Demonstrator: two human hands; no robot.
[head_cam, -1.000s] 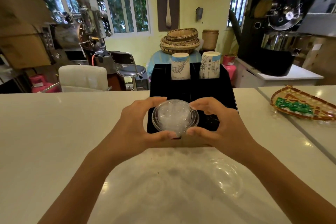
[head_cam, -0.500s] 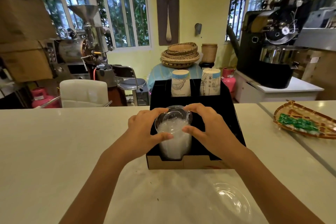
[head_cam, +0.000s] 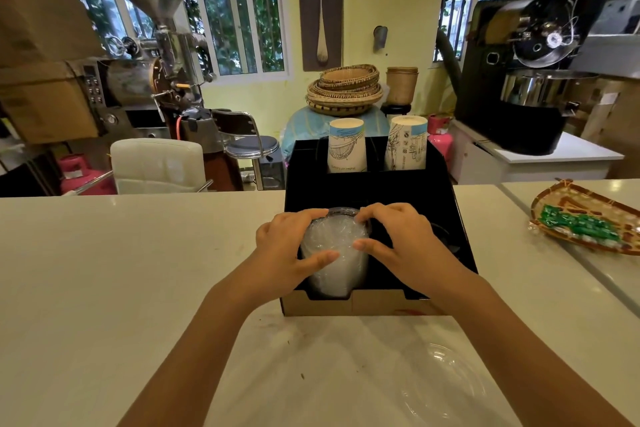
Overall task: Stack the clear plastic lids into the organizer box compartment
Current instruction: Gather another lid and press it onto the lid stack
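Observation:
A stack of clear plastic lids [head_cam: 334, 253] stands in the front left compartment of the black organizer box [head_cam: 446, 204] on the white counter. My left hand [head_cam: 287, 250] wraps the stack's left side, thumb across its front. My right hand [head_cam: 398, 243] holds its right side, with fingers over the top rim. Both hands grip the stack inside the compartment. One loose clear lid [head_cam: 446, 388] lies on the counter in front of the box, to the right.
Two stacks of paper cups [head_cam: 346, 146] [head_cam: 407, 144] stand in the box's rear compartments. A woven tray [head_cam: 588, 218] with green packets sits on the counter at the right. Behind the counter are a white chair, a stool and coffee roasters.
Both hands have lowered the lid stack from above the box's front edge down into the front left compartment. The camera view has tilted up.

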